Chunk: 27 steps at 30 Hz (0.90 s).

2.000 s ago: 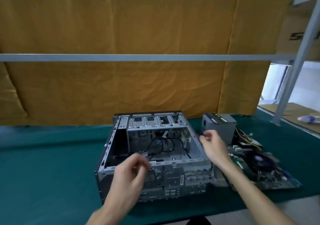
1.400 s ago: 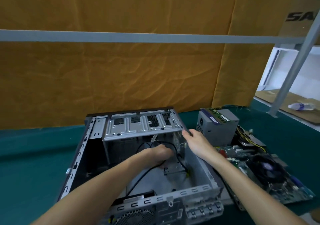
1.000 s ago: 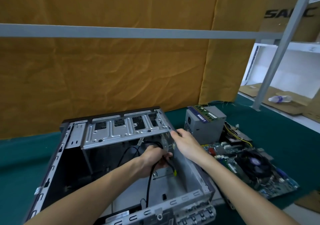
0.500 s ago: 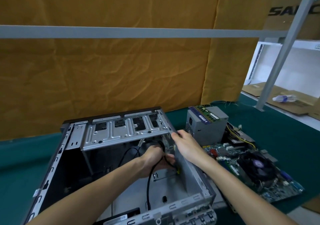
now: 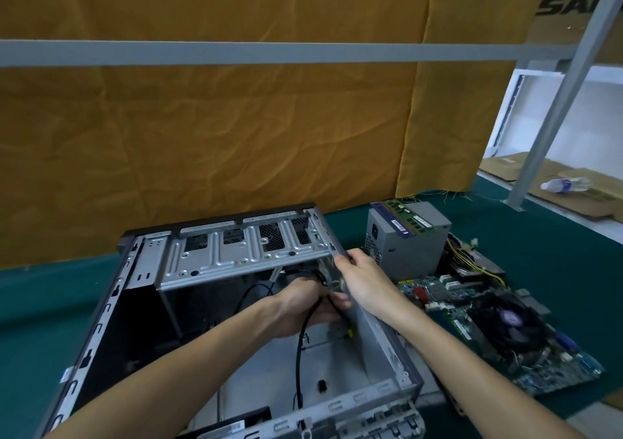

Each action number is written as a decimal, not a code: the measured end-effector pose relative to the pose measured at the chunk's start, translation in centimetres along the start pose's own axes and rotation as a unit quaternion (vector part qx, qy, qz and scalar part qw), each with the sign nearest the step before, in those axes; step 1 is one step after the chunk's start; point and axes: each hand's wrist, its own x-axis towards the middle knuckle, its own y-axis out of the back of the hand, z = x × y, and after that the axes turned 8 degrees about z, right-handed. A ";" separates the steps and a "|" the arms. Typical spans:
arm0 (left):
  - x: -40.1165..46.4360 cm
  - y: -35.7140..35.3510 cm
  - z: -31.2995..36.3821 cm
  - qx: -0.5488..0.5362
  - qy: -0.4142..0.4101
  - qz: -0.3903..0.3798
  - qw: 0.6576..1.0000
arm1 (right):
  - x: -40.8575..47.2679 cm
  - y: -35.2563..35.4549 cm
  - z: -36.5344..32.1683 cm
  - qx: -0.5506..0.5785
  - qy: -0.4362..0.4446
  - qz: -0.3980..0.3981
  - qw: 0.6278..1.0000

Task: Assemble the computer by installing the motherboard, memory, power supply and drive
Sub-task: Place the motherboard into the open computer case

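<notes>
Both hands are inside the open case (image 5: 381, 334), left hand (image 5: 303, 307) gripping the black cable (image 5: 300, 344), right hand (image 5: 359, 278) pinching near the wall, likely clearing room for the motherboard (image 5: 499, 330) waiting beside it on the tabletop (image 5: 43, 303).

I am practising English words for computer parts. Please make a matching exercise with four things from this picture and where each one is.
Things:
1. motherboard
2. memory stick
3. black cable
4. plastic bottle

Places:
A. held in the left hand
B. lying on cardboard, far right
C. flat on the green cloth
D. on top of the power supply

Pairs: 1-C, 2-D, 3-A, 4-B
</notes>
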 end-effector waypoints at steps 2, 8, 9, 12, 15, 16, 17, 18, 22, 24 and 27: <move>0.1 0.1 0.1 0.033 0.005 -0.013 0.999 | 0.0 -0.1 0.0 -0.001 -0.002 -0.002 1.000; 0.3 0.9 0.2 0.148 -0.010 -0.073 0.986 | 0.1 0.1 -0.2 -0.008 -0.009 -0.005 1.000; 0.5 0.9 0.2 0.148 -0.010 -0.076 0.986 | 0.1 0.1 -0.3 -0.008 -0.012 -0.004 1.000; 1.2 1.2 0.1 0.112 -0.011 -0.078 0.991 | 0.1 0.1 -0.3 -0.005 -0.016 -0.007 1.000; 1.8 1.0 -0.3 0.067 -0.026 -0.060 0.996 | 0.0 0.0 -0.5 0.000 -0.020 -0.005 1.000; 1.9 0.8 -0.4 0.062 -0.038 -0.052 0.996 | 0.1 0.0 -0.5 0.001 -0.020 -0.004 1.000; 2.0 0.7 -0.6 0.063 -0.049 -0.044 0.996 | 0.1 0.0 -0.6 0.001 -0.021 -0.003 1.000; 2.0 0.6 -0.8 0.069 -0.062 -0.035 0.995 | 0.1 0.0 -0.7 -0.001 -0.023 -0.001 1.000; 1.4 0.1 -1.7 0.140 -0.142 0.036 0.979 | 0.1 0.1 -0.8 -0.014 -0.031 0.006 0.999; 0.5 -0.7 -1.6 0.204 -0.153 0.078 0.964 | -0.1 0.3 -1.0 -0.026 -0.036 0.007 0.999; -1.7 -0.6 -0.5 0.248 -0.080 0.056 0.964 | -0.8 0.6 -1.2 -0.032 -0.036 0.032 0.998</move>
